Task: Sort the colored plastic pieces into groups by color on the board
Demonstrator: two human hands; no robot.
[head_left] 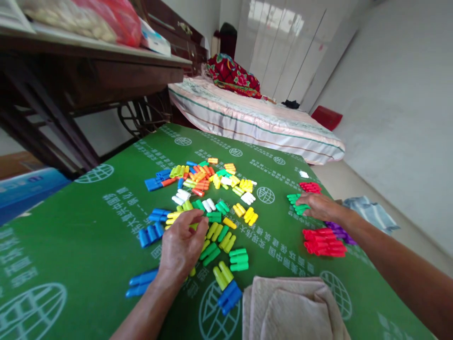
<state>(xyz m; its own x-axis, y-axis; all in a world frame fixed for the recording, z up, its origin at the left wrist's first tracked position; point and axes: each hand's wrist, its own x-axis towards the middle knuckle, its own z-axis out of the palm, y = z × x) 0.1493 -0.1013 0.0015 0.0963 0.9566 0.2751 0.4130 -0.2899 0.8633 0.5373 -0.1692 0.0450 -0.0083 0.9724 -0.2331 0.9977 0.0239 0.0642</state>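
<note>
My left hand (181, 248) is over the near part of a spread of bullet-shaped plastic building blocks. Its thumb and fingers are pinched together, and what they hold, if anything, is hidden. Yellow blocks (172, 218), green blocks (214, 216) and lime blocks (214, 231) lie around it. At the right, my right hand (320, 207) has its fingers closed on a green block (302, 209) in a small green group. Red-pink blocks (310, 187) lie just beyond that hand. Nearer me are a red cluster (323, 242) and purple blocks (339, 233), partly behind my forearm.
The blocks lie on a green printed board (116, 241). A folded beige cloth (293, 307) rests at its near edge. Blue blocks (151, 233) are left of my left hand. A wooden table (88, 71) stands at left, a bed (262, 120) beyond.
</note>
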